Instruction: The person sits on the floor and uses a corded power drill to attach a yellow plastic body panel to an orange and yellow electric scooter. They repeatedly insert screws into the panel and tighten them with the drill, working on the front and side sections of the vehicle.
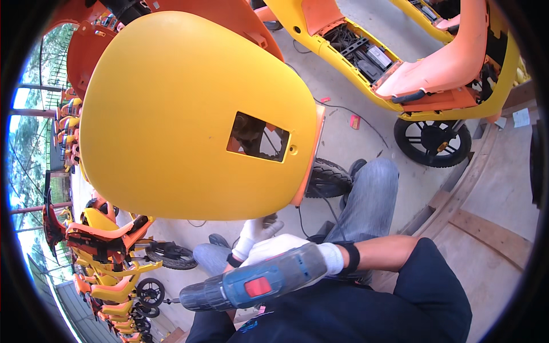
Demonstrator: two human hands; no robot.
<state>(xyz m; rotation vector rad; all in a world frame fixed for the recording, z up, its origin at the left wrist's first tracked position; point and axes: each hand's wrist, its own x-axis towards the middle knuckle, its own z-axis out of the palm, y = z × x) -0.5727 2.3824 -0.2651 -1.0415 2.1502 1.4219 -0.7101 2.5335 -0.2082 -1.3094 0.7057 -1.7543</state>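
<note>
A cordless drill point(269, 280), blue and black with a red patch, lies across my front with its thin bit pointing left. My right hand point(274, 247), in a white glove, is closed around it; the drill's body hides most of the grip. My left hand point(257, 230), also white-gloved, is just below the near edge of a large yellow panel point(183, 114). Its fingers are curled together, and what they hold, if anything, cannot be made out. The panel has a rectangular opening and a small screw hole beside it. Orange body parts show behind the panel.
A yellow and orange scooter point(434, 86) with an open battery bay stands at the far right. More scooters point(108, 246) line the left side. A tyre point(329, 178) shows beside my knee. Cables cross the concrete floor, and wooden planks point(486, 234) lie at right.
</note>
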